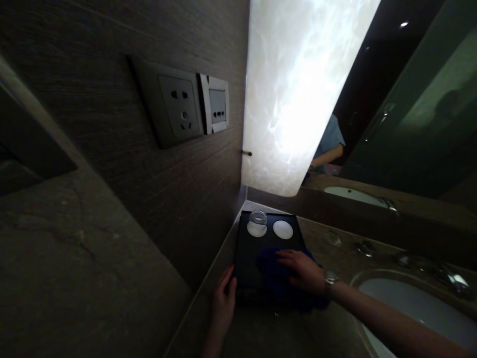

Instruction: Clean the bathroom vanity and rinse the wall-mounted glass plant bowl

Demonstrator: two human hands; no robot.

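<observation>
My right hand point(303, 271), with a watch point(330, 278) at its wrist, presses a dark blue cloth point(272, 266) onto a black box-like tray point(246, 253). Its fingers reach across the cloth, which bunches underneath and trails over the tray's right side. Against the tray's left edge rests my left hand point(223, 296), its thumb and fingers slightly apart. Two round white discs point(283, 229) lie on the far part of the tray. A clear glass point(258, 217) stands at the left disc. Deep shadow hides the near side of the tray.
The stone counter point(316, 328) carries a white sink point(402, 298) and metal tap fittings point(450, 278) on the right. A small clear dish point(334, 238) sits behind. Wall sockets point(182, 107), a lit panel point(294, 89) and a mirror point(395, 134) surround the corner.
</observation>
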